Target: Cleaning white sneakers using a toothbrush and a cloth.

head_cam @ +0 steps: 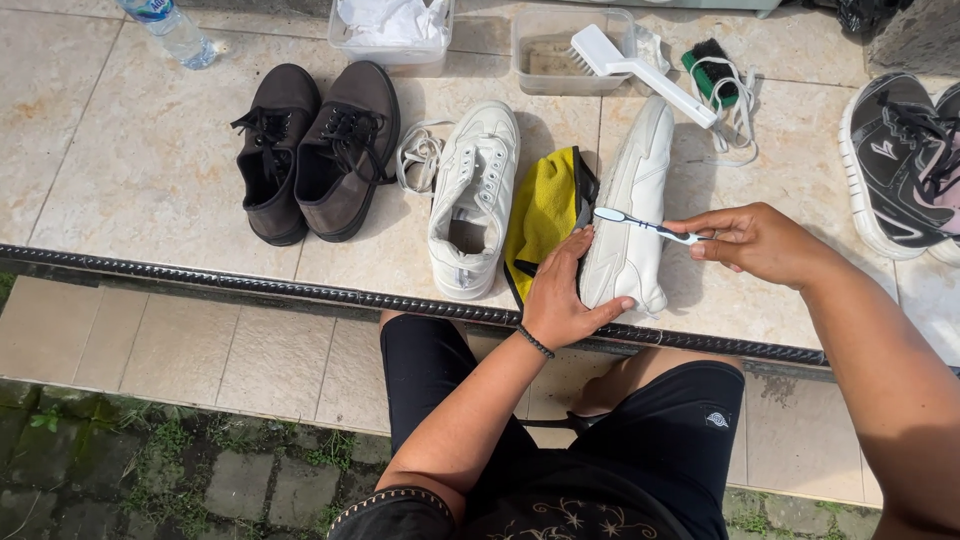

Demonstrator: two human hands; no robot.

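Note:
My left hand point(565, 293) grips the heel end of a white sneaker point(633, 210) that lies on its side on the tiled ledge, sole turned toward me. My right hand point(757, 243) holds a toothbrush point(640, 224) by its handle, its bristle head resting against the sneaker's upper edge. The matching white sneaker point(474, 195) stands upright just to the left, its laces pulled out beside it. A yellow cloth point(541, 212) lies between the two white shoes.
A pair of dark brown shoes point(312, 150) sits at the left. Behind are a clear tub with white cloth point(392, 30), a tub with a white scrub brush point(640, 68), a green brush point(712, 70), a water bottle point(170, 28). Black sneakers point(900, 160) lie right.

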